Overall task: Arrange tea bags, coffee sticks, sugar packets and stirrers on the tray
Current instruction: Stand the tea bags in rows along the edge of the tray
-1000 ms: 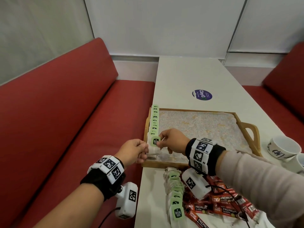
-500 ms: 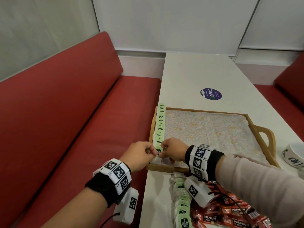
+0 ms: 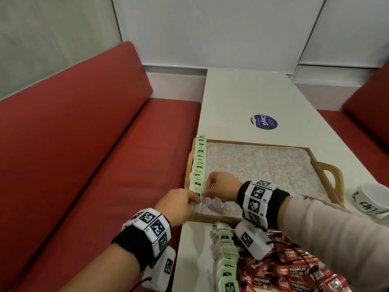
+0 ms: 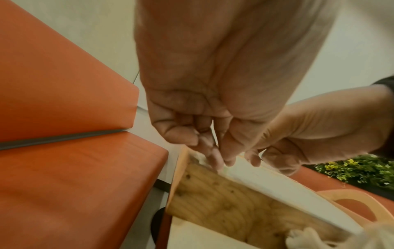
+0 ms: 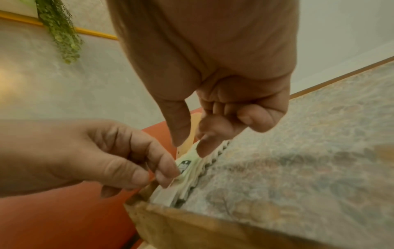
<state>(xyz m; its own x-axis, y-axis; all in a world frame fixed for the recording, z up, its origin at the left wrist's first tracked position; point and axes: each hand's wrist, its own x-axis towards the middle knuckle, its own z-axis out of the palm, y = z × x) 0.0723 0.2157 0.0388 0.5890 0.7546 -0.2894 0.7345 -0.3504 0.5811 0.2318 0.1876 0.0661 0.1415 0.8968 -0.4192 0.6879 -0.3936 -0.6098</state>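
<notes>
A wooden tray (image 3: pixel 252 142) with a patterned liner lies on the white table. Along its left wall stands a row of green-tagged tea bags (image 3: pixel 200 161). At the near end of that row both hands meet on one tea bag (image 5: pixel 187 166). My left hand (image 3: pixel 181 204) pinches its left side from outside the tray, fingertips (image 5: pixel 167 170) on the green tag. My right hand (image 3: pixel 221 186) reaches in from the liner side, its forefinger and thumb (image 5: pixel 203 149) at the bag's top edge. In the left wrist view the left fingertips (image 4: pixel 215 158) sit at the tray's near-left corner (image 4: pixel 192 168).
On the table in front of the tray lie a heap of loose tea bags (image 3: pixel 226 256) and a pile of red coffee sticks (image 3: pixel 290 270). A white cup (image 3: pixel 372 199) stands right of the tray handle (image 3: pixel 334 175). A red bench (image 3: pixel 84 165) runs along the left.
Both hands have brought the tea bag down against the near end of the row. The head view has shifted a little to the left.
</notes>
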